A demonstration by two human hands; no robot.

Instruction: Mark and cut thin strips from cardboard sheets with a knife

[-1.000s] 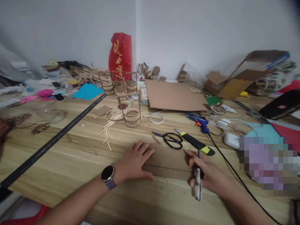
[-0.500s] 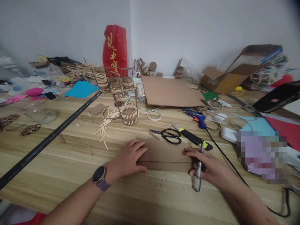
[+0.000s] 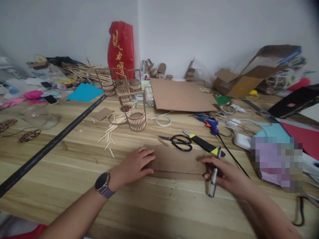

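Observation:
A brown cardboard strip (image 3: 176,161), with a crease or overlapping edge along its near side, lies flat on the wooden table in front of me. My left hand (image 3: 137,166) rests on its left end, fingers and thumb spread, with a watch on the wrist. At the right end, the fingertips of my right hand (image 3: 221,171) touch the cardboard. That hand also holds a pen (image 3: 214,179), which slants upright between the fingers. Just beyond the strip are black-handled scissors (image 3: 181,142) and a black and yellow utility knife (image 3: 203,143).
Behind stand a small stick basket (image 3: 137,120), a roll of white tape (image 3: 163,120) and a large cardboard sheet (image 3: 183,94). Thin sticks (image 3: 109,132) lie scattered at left. A blue glue gun (image 3: 211,126) trails its cord on the right. A black strip (image 3: 57,141) crosses the left side.
My right hand has shifted slightly right and up with the pen. My left hand has slid a little left, its thumb now closer to the fingers. The view has moved slightly.

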